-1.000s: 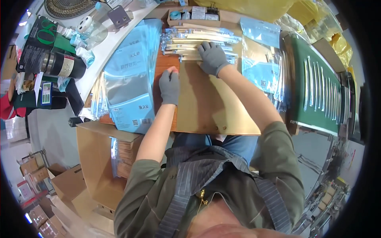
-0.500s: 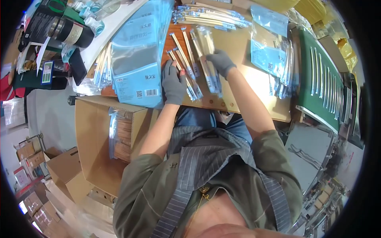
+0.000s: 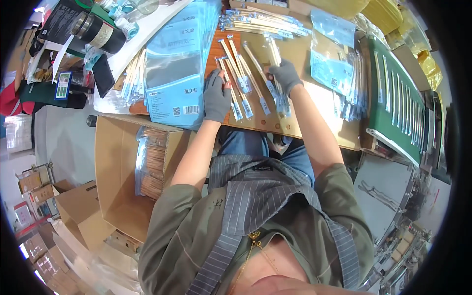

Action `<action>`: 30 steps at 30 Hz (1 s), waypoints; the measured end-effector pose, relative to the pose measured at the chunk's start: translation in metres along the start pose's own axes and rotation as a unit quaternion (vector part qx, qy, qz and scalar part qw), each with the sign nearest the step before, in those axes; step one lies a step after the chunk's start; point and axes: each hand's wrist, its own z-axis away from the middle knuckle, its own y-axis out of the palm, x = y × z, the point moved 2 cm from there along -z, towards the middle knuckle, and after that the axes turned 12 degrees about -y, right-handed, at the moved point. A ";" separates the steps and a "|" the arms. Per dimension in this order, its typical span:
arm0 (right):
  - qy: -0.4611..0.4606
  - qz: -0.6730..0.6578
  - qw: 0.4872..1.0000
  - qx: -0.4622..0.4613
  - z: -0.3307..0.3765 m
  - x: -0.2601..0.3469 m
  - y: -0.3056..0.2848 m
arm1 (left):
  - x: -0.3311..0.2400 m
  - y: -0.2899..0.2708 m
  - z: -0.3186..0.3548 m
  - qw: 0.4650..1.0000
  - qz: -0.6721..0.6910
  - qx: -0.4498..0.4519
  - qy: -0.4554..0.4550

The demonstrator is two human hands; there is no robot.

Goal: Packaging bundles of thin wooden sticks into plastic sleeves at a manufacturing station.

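A: Left hand point(image 3: 217, 96), grey glove — grip?

B: Fingers flat and apart, pressing on the long thin clear-wrapped wooden stick packets point(image 3: 235, 73) fanned on the brown cardboard-topped bench point(image 3: 314, 105). Not clamped on anything.

A: Right hand point(image 3: 285, 76)?

B: Grey glove too, fingers curled together on one narrow clear stick packet point(image 3: 273, 56), holding it at the right edge of the fan.

A: Where do the packets lie?

B: Mid-bench, between both hands, ends angled away from the person. Another bundle of the same packets point(image 3: 265, 22) sits at the far edge.

A: Around that?

B: Stack of light blue flat plastic bags point(image 3: 177, 64) just left of the left hand. More blue-printed clear pouches point(image 3: 334, 69) to the right, near a green slotted rack point(image 3: 398, 105). Open brown cardboard box point(image 3: 123, 172) below the bench on the left, wooden sticks inside. Black cylindrical flask point(image 3: 96, 32) far left.
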 end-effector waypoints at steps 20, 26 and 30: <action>-0.031 0.000 0.998 0.047 -0.001 -0.002 0.013 | -0.014 -0.009 -0.018 0.954 -0.134 0.176 0.201; 0.031 0.118 0.993 0.009 -0.012 0.005 0.009 | -0.001 -0.016 -0.020 0.959 -0.114 0.160 0.206; 0.048 0.044 0.998 -0.023 -0.005 0.010 -0.003 | 0.001 -0.016 -0.021 0.968 -0.072 0.153 0.188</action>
